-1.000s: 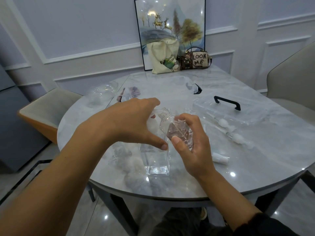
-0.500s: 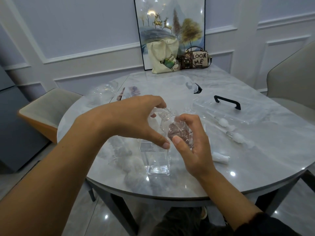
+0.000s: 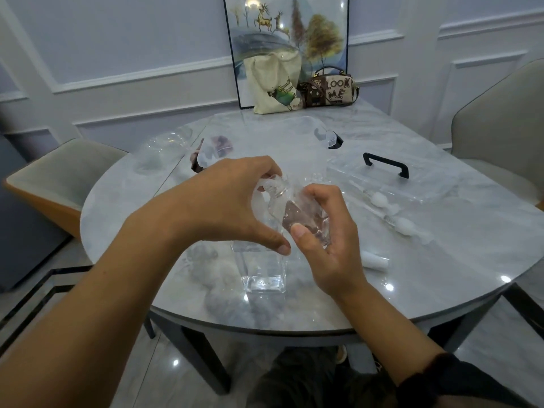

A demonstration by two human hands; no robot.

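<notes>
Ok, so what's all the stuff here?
table: one, grey marble, middle
small bottle: one, clear, held above the table
wrapper: one, clear plastic, at its neck
square bottle: one, clear, standing at the table's front
pump tops: two, white, table's right
cap: one, white, front right
box lid: one, clear, black handle, right side
plastic bags: some, clear, table's left
tote bag: one, cream, table's back
handbag: one, brown and cream, beside it
picture: one, framed, against the wall
chairs: two, grey, either side
left hand: pinches the wrapper
right hand: grips the small bottle
</notes>
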